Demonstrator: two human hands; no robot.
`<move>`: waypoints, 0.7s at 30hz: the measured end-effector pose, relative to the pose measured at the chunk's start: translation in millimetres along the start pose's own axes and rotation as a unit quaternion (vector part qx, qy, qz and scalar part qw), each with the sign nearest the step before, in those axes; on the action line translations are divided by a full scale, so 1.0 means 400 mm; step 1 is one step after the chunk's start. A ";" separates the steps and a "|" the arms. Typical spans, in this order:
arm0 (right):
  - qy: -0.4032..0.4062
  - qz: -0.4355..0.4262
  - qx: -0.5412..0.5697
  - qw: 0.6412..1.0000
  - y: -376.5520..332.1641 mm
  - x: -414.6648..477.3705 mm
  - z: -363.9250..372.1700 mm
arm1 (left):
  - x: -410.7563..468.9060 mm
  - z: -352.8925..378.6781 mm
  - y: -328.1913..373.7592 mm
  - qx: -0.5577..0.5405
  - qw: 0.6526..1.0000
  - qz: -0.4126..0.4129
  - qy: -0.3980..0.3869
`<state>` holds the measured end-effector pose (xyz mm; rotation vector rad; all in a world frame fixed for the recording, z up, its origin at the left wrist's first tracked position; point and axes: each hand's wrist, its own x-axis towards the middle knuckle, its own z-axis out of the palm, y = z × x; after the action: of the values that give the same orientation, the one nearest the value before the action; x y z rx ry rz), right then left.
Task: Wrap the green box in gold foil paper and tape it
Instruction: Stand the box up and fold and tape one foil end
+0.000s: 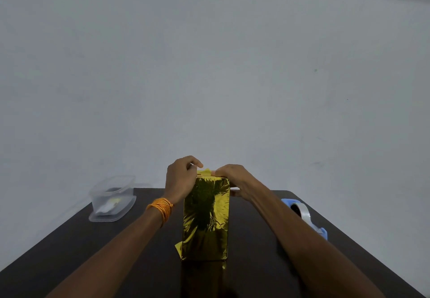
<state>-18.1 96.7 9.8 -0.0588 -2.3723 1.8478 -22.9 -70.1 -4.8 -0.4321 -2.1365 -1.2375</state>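
Observation:
The box stands upright on the dark table, wholly covered in shiny gold foil, so no green shows. My left hand is at the box's top left corner, its fingers curled and pinching the foil flap that sticks up at the top. My right hand holds the top right corner, fingertips pinching the same flap from the other side. A small loose foil corner juts out at the box's lower left.
A clear plastic container with something pale inside sits at the table's far left. A blue tape dispenser with a clear tape roll lies at the right, behind my right forearm. A plain pale wall rises behind the table.

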 end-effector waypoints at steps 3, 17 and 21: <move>-0.001 0.008 0.000 1.000 -0.004 -0.008 -0.007 | -0.026 0.008 0.003 0.037 0.996 0.062 0.055; -0.017 0.006 0.023 1.000 0.004 -0.018 -0.013 | -0.125 0.065 -0.010 0.282 0.924 0.250 0.070; -0.008 0.010 0.011 1.000 0.009 -0.008 -0.005 | -0.130 0.069 -0.011 0.300 0.922 0.239 0.063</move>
<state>-14.9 99.3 6.7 -0.0661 -2.3703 1.8886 4.0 -47.3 -52.2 -0.5348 -2.0027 -0.3029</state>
